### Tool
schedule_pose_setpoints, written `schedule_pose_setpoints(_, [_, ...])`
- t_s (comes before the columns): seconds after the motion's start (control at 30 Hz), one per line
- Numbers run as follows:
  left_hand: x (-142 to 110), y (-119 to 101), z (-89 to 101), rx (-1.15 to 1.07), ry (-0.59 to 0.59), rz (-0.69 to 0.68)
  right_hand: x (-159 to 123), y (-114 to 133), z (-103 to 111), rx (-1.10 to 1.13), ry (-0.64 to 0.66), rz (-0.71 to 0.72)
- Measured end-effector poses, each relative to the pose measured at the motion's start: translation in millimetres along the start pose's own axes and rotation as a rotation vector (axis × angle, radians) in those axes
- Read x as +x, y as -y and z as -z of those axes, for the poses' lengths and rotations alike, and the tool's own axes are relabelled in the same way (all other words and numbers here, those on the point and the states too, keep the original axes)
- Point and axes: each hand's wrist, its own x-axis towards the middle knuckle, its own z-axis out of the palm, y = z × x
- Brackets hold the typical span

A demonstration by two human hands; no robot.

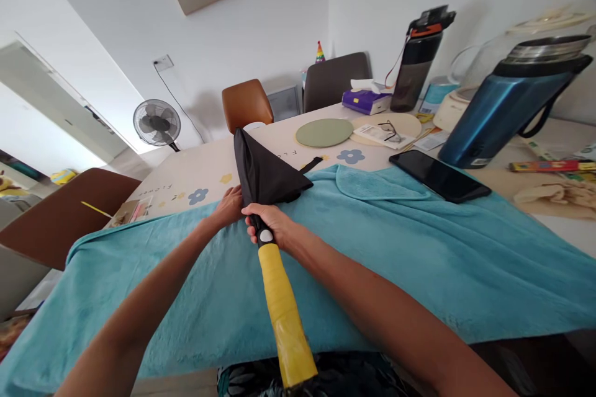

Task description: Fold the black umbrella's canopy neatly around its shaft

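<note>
A black folded umbrella [265, 173] lies across the turquoise cloth [186, 291] on the table, with its long yellow-wrapped handle [282, 310] pointing towards me. My right hand [272, 222] is wrapped round the umbrella just above the handle, by a pale round button [266, 236]. To the left, my left hand [229, 206] rests against the lower side of the black fabric. Its fingers look stretched out rather than wrapped, though the tips are partly hidden. The canopy fabric flares loosely to the right, and a narrow black strap [311, 165] sticks out there.
A black phone [440, 175] lies on the cloth's right part. Beyond it stand a blue thermos [510, 99], a dark bottle [416, 65] and a purple tissue pack [365, 101]. Glasses [390, 131] lie near a green placemat [325, 132]. A brown chair [65, 217] is at left.
</note>
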Motion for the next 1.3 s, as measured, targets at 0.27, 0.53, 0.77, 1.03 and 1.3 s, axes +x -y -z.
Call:
schedule_pose_setpoints(0.27, [8, -11, 40.7, 0.133, -0.139, -0.195, 23, -25, -7, -0.133, -0.079, -0.027])
schedule_pose_setpoints(0.53, [47, -93, -36.1, 0.519, 0.272, -0.602, 19, -24, -5, -0.115, -0.038, 0.013])
schedule_pose_setpoints(0.77, [77, -111, -68.2, 0.676, 0.581, -0.42, 21, -24, -4, -0.092, -0.009, -0.011])
schedule_pose_setpoints(1.03, [75, -102, -22.5, 0.541, 0.257, -0.52, 20, -24, -3, -0.089, -0.017, -0.01])
schedule_pose_setpoints(1.3, [36, -59, 57.8, -0.243, -0.336, -0.162, 23, -24, 1, -0.081, 0.023, -0.006])
